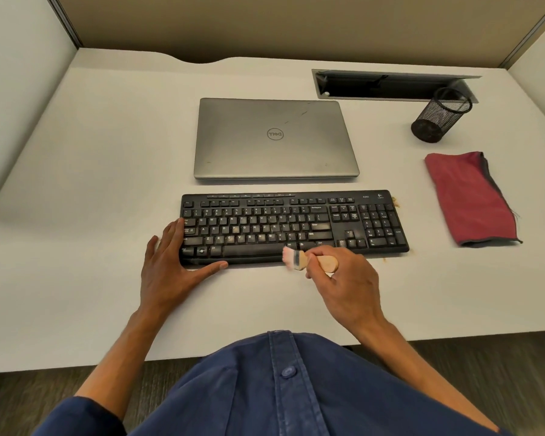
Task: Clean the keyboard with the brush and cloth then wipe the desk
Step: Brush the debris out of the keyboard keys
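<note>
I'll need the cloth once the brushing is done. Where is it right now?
In the head view, the red cloth lies folded on the desk at the right, just beyond the keyboard's right end and in front of the mesh pen cup.

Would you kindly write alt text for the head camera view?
A person's right hand sweeps a small brush along the front edge of a black keyboard while the left hand steadies its left end. Behind lies a closed laptop; a folded red cloth lies to the right.
</note>
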A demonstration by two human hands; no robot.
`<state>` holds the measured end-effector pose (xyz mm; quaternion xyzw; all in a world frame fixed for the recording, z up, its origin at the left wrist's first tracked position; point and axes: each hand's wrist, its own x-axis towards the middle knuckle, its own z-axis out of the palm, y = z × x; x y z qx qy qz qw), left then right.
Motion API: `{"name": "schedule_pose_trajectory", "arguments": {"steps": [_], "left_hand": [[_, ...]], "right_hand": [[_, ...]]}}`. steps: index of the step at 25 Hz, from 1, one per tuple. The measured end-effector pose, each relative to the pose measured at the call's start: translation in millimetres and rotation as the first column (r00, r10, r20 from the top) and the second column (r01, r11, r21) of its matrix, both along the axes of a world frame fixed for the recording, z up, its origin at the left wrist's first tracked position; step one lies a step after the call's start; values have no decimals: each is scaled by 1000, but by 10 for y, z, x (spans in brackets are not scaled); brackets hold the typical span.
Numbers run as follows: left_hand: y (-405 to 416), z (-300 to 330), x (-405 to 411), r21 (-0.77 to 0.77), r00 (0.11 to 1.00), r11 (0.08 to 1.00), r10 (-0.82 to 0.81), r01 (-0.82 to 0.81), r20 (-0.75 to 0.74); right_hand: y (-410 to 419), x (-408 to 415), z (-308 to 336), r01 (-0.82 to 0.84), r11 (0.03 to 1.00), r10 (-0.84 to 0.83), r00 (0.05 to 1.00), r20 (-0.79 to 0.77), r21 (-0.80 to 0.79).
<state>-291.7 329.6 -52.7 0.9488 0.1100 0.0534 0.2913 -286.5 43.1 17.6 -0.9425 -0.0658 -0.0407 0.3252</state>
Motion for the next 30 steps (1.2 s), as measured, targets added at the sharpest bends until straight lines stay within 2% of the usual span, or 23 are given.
{"name": "schedule_pose_trajectory", "arguments": {"steps": [6,11,14,17,21,24,28,30], "left_hand": [[21,-55,10,16,1000,1000,-25,25,4],[5,-123,10,155,991,984,-103,89,80],[-186,-72,86,289,951,935,-259,204,168],[-367,-96,201,373,914,878,-377,300,152],[-425,-181,223,351,923,887,-363,299,129],[-435,-200,208,359,921,890,-356,282,157],[-428,-225,205,367,917,888,-359,277,176],[-424,-226,208,368,916,889,-358,274,183]], "right_hand": [[-427,-39,12,257,963,-260,965,-37,-75],[-577,105,181,403,907,-398,915,-65,118],[-506,219,175,397,904,-389,918,-84,159],[-430,241,175,376,922,-365,923,-121,89],[-464,265,283,320,947,-316,930,-189,-9],[-440,250,310,361,932,-356,924,-138,16],[-373,200,276,314,949,-314,932,-179,-26],[-383,214,289,358,934,-351,922,-161,13]]}}
